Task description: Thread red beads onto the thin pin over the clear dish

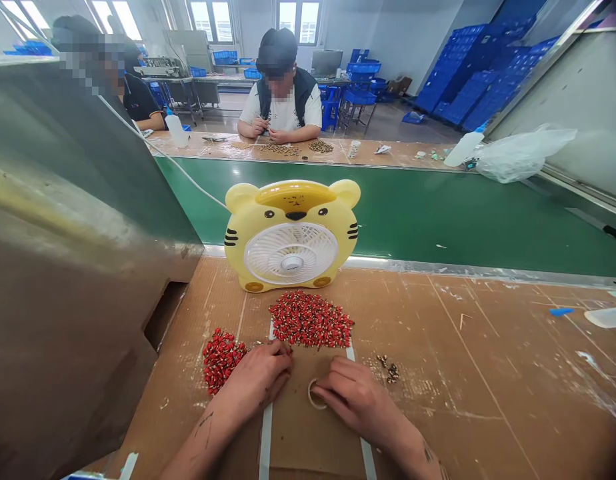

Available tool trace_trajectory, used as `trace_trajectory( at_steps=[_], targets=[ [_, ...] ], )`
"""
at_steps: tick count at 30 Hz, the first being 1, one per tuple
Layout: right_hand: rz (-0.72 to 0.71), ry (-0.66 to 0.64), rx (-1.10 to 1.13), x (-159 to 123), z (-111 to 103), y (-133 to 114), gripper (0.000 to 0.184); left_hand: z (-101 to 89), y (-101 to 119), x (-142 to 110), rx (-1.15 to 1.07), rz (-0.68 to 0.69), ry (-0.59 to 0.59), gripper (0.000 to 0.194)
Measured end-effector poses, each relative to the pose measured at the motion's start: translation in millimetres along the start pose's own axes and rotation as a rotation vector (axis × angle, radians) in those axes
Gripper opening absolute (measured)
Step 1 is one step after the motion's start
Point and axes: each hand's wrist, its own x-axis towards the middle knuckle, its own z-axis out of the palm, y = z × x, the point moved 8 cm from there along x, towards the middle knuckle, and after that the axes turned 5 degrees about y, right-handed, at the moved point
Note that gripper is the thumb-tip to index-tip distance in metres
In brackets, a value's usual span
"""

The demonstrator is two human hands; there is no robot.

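Observation:
My left hand (258,377) rests with curled fingertips at the lower edge of a large heap of small red-and-gold beaded pieces (311,319). A smaller heap of the same pieces (221,360) lies just left of that hand. My right hand (353,393) lies palm-down with its fingertips touching a small ring of clear tape (314,393) on brown cardboard. Right of it is a little scatter of dark gold pieces (388,370). Whether either hand pinches something small, my fingers hide.
A yellow tiger-shaped fan (291,233) stands behind the heaps, before a green conveyor belt (428,220). White tape strips (265,440) run along the cardboard-covered bench (453,373). A grey metal panel (73,267) rises at left. Across the belt, a co-worker (281,90) handles small pieces.

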Motion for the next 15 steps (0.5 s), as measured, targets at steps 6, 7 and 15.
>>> trace_trajectory(
  at_steps=[6,7,15],
  targets=[
    [-0.009,-0.041,0.001,-2.9,5.8,1.4,0.028,7.7,-0.4,4.0,0.037,0.004,-0.026,0.019],
    [-0.006,-0.039,-0.006,-3.7,5.1,3.3,0.028,9.3,-0.2,4.0,0.033,0.011,-0.022,0.02],
    [-0.045,-0.031,-0.075,-2.5,-2.6,0.6,0.037,10.3,-1.9,0.2,-0.094,0.035,0.029,0.024]
  ],
)
